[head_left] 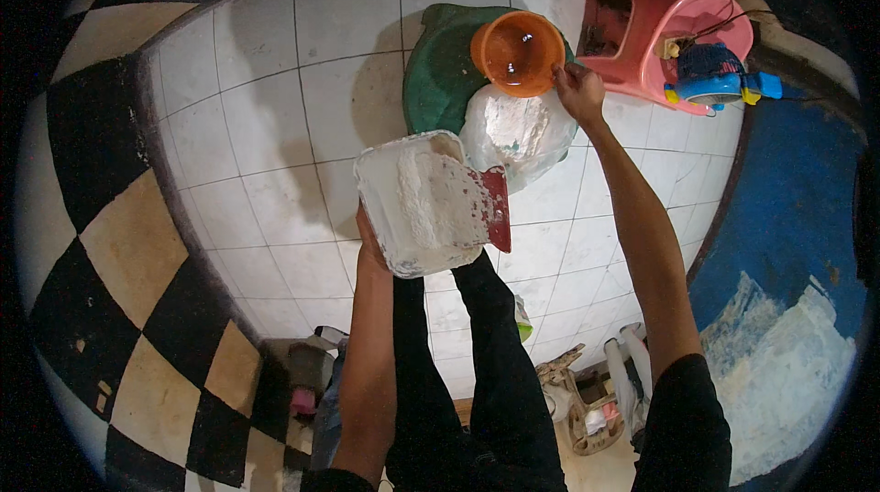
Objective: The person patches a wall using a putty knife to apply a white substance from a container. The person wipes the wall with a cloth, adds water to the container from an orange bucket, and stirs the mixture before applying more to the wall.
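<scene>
So the left hand (369,237) has its grip on a white tub (383,187) of white powder (426,194), red scraper (498,210) at its right edge, and the right hand (579,93) has its grip pinched on an orange dipper (481,50), farther right, near a plastic bag (516,125).

the white tiled floor (266,208) carries a pink seat (649,43) and a green object (440,79).

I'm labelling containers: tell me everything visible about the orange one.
The orange vessel looks plastic, round-mouthed, with glossy highlights inside that suggest liquid. Its mouth faces the camera. The right hand grips its right side. In view it overlaps a green item and a white-filled bag; contact with them is unclear.
</scene>
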`<control>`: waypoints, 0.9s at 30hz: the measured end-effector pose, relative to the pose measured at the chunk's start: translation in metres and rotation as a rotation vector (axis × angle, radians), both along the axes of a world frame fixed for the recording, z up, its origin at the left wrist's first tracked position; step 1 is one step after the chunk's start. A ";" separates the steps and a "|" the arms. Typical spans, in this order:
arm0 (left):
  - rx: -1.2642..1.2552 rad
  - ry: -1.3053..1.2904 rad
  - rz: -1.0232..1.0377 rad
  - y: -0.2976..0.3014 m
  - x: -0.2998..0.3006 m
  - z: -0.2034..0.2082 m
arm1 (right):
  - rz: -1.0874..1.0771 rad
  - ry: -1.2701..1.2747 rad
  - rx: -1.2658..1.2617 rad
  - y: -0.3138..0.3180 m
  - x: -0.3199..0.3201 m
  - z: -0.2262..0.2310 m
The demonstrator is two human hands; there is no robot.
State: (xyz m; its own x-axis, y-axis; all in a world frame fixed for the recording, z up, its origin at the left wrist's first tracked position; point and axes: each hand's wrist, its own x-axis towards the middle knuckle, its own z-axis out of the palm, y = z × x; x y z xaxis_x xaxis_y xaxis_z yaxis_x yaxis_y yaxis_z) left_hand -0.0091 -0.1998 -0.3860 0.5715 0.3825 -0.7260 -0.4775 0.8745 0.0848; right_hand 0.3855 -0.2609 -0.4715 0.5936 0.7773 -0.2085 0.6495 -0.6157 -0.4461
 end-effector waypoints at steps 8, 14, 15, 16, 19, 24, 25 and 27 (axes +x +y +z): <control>-0.097 0.016 -0.028 -0.015 -0.001 -0.007 | 0.114 0.036 -0.046 0.003 -0.001 0.024; -0.053 0.048 -0.025 -0.014 0.002 0.000 | 0.080 0.148 -0.026 0.004 -0.003 0.028; -0.055 0.032 -0.020 -0.013 0.004 0.002 | 0.084 0.161 -0.010 0.004 -0.004 0.029; -0.070 0.000 -0.009 -0.011 0.005 0.004 | 0.078 0.159 -0.012 0.003 -0.002 0.028; -0.094 -0.051 0.017 -0.008 0.007 0.005 | 0.064 0.157 -0.018 0.002 0.002 0.024; -0.053 -0.041 0.014 -0.006 0.010 0.009 | 0.035 0.147 0.017 0.003 0.000 0.029; -0.047 -0.032 0.014 -0.006 0.010 0.007 | 0.059 0.048 0.116 0.004 -0.001 0.031; -0.035 -0.019 0.010 -0.008 0.012 0.001 | 0.103 -0.156 0.314 0.002 -0.001 0.038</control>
